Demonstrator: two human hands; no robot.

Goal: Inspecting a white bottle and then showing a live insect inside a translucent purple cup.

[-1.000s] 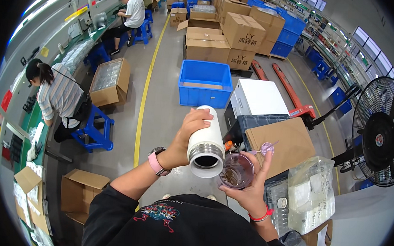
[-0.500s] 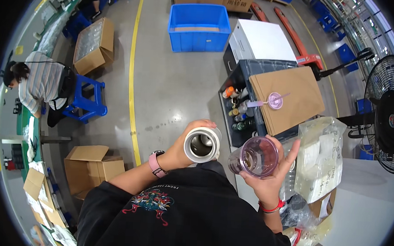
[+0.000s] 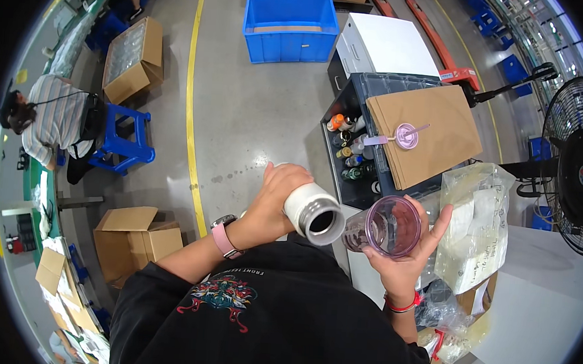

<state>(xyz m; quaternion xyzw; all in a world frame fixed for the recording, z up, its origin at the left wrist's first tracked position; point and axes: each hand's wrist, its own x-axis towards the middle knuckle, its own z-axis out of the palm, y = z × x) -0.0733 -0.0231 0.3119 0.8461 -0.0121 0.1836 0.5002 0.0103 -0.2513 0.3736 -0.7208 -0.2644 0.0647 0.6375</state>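
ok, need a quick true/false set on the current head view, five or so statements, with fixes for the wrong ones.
1. The left hand holds a white bottle. True.
2. The bottle's mouth is capped. False: it is open, tilted toward the cup.
3. The right hand holds a clear purple-tinted cup. True.
4. The purple lid is fitted on the cup. False: it lies on the brown cardboard.
5. The pink-strapped watch is on the right wrist. False: it is on the left wrist.
6. A blue crate stands left of the white-topped cabinet. True.
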